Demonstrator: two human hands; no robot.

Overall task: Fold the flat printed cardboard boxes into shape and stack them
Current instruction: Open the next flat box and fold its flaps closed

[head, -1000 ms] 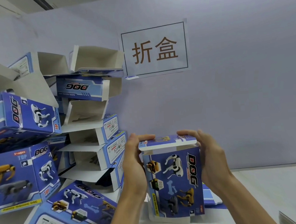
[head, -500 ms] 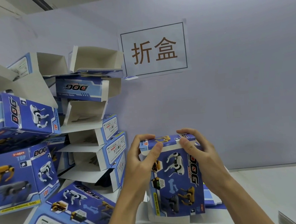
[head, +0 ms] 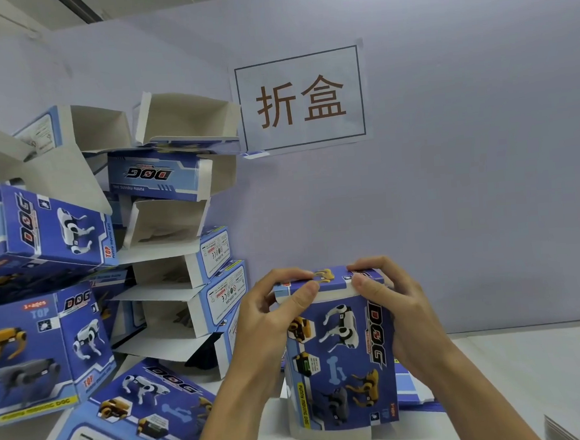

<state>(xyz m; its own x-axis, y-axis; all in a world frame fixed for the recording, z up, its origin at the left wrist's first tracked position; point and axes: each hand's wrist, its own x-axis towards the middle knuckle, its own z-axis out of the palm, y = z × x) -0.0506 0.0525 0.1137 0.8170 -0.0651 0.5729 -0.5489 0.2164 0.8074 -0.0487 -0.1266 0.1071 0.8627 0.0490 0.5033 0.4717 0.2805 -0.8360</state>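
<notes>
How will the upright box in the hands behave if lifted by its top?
The box is probably light: it is thin printed cardboard like the open, hollow ones in the stack. Its walls likely flex under a squeeze. Standing tall on a narrow end, it may tip if pushed high.

We see a bright, even indoor light with a cool, bluish tone; its source is out of view. Shadows are soft, the darkest ones inside the open stacked boxes (head: 170, 297). There is no strong glare. The wide lens bends the lines at the left edge. The picture is slightly soft, and small print on the sign (head: 300, 98) stays readable.
</notes>
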